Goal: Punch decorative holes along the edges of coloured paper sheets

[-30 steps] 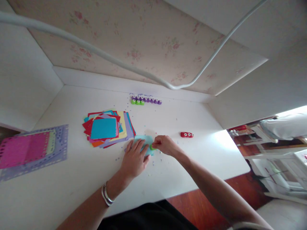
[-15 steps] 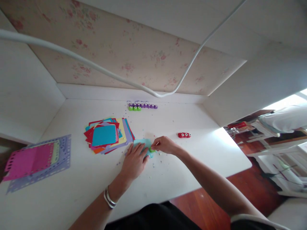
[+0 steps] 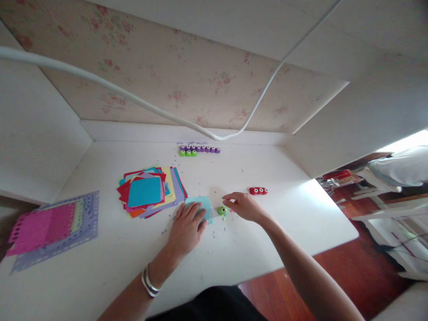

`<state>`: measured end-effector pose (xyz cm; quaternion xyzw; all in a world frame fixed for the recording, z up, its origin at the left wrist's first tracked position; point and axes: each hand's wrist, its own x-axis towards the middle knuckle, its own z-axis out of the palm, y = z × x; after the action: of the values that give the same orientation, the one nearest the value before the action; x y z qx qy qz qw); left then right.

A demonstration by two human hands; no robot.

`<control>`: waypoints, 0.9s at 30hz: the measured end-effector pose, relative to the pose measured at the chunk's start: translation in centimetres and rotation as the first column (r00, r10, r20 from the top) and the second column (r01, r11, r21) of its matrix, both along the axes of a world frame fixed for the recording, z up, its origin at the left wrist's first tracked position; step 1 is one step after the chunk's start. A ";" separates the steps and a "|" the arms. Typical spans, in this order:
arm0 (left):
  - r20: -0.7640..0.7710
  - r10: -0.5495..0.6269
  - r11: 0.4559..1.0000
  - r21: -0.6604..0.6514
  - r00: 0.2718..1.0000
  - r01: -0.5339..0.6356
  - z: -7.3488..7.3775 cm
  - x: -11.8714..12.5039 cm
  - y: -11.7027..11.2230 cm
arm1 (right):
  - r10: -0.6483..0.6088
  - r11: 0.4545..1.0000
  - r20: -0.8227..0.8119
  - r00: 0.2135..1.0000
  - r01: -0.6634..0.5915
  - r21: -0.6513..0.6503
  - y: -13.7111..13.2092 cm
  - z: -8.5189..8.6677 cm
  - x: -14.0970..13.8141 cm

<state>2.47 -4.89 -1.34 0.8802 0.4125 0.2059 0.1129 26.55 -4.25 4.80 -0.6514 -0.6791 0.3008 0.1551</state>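
Pale wallpaper with pink flowers (image 3: 177, 96) covers the wall behind a white worktop (image 3: 127, 254) with a rounded corner, and one white cable (image 3: 147, 104) sags across it; reddish-brown wooden floor (image 3: 270, 292) shows beyond the near edge. Fifteen small plastic blocks, each with an eye-like white-and-dark spot, are in view: eight purple blocks (image 3: 207, 150) in a row near the wall, three bright-green blocks (image 3: 188, 153) just in front of that row's left end, three red blocks (image 3: 259, 191) side by side toward the right, and one lone bright-green block (image 3: 222, 210) standing between the two hands. One sheet of light-blue paper (image 3: 203, 207) lies under the left hand (image 3: 187, 227), which rests flat on it with fingers spread, grasping nothing. Close to the lone green block is the right hand (image 3: 242, 206), its fingers loosely bent and its grip released from the block. One pile of multicoloured paper sheets (image 3: 145, 191), too overlapped to count, lies left of the light-blue sheet; farther left, a pink perforated sheet (image 3: 47, 225) overlaps pale-green and lavender ones. Tiny paper bits (image 3: 214, 232) dot the worktop, too many and too small to count.
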 end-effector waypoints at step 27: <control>-0.025 -0.020 0.998 0.059 0.999 0.022 -0.5 0.2 0.6 | -0.545 0.822 -0.019 0.838 0.538 0.186 0.0 0.2 15.0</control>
<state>2.63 -4.32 -1.81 0.8899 0.3983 0.2059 0.0840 41.51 -4.28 5.00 -0.8051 -0.4938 0.1689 0.2818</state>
